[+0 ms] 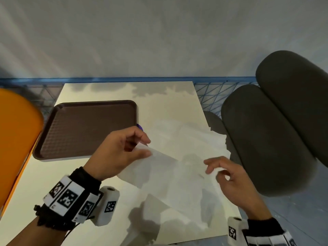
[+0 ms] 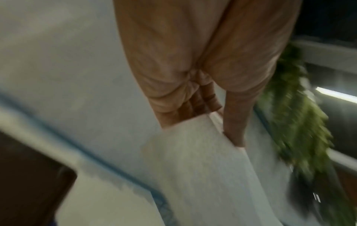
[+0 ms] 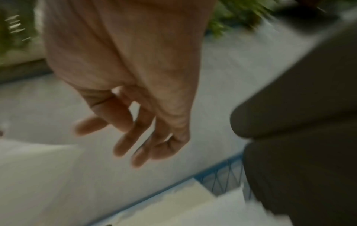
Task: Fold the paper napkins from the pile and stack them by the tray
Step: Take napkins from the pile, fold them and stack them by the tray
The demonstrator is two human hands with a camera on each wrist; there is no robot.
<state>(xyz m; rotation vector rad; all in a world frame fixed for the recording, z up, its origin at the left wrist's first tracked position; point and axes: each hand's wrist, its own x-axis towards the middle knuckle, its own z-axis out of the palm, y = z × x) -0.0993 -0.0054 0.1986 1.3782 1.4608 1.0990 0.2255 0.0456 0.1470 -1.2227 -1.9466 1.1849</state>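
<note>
left hand (image 1: 120,153) pinches napkin (image 1: 170,176) corner (lifted off table (image 1: 99,192)) | right hand (image 1: 230,180) loose, fingers spread, holding nothing | tray (image 1: 85,128) left

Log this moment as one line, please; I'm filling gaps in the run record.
step: folding | left hand: pinches napkin corner, lifted | right hand: open over napkin | tray: bare | folded stack: none seen

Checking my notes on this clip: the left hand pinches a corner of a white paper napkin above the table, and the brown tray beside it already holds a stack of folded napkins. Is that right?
Not quite. The brown textured plastic tray holds nothing, as the head view shows. The rest stands: the left hand pinches a corner of the white paper napkin above the cream table.
</note>
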